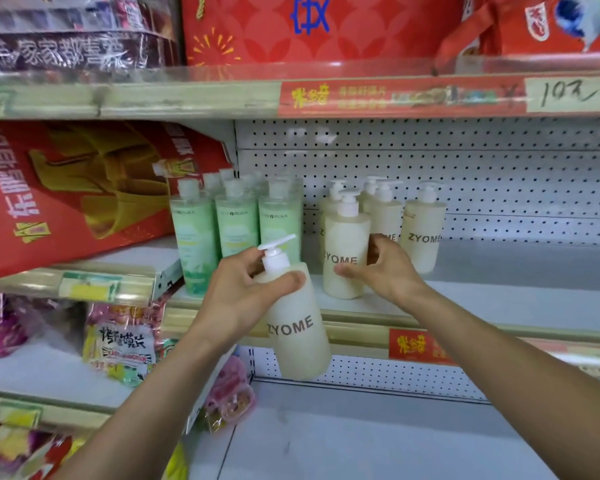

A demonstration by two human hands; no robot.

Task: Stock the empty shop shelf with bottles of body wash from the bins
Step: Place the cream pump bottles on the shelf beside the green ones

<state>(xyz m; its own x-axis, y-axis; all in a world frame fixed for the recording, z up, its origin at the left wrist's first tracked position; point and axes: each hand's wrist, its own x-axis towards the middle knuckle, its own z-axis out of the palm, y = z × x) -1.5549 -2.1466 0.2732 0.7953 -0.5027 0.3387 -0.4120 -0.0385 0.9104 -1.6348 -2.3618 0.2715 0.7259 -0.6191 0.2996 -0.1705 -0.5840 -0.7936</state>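
My left hand (243, 292) grips the shoulder of a cream ZYOME pump bottle (300, 334), held tilted in front of the shelf's front edge. My right hand (385, 268) is wrapped around the right side of another cream ZYOME bottle (343, 251), which stands upright near the front of the grey shelf (499, 299). Several more cream pump bottles (421, 233) stand behind it toward the pegboard. Left of them stands a block of green capped bottles (236, 226).
A large red gift box (84, 195) leans on the neighbouring shelf to the left. Snack packets (122, 344) fill the lower left shelves. The grey shelf stretches bare to the right of the bottles, and a lower grey shelf (378, 438) lies below.
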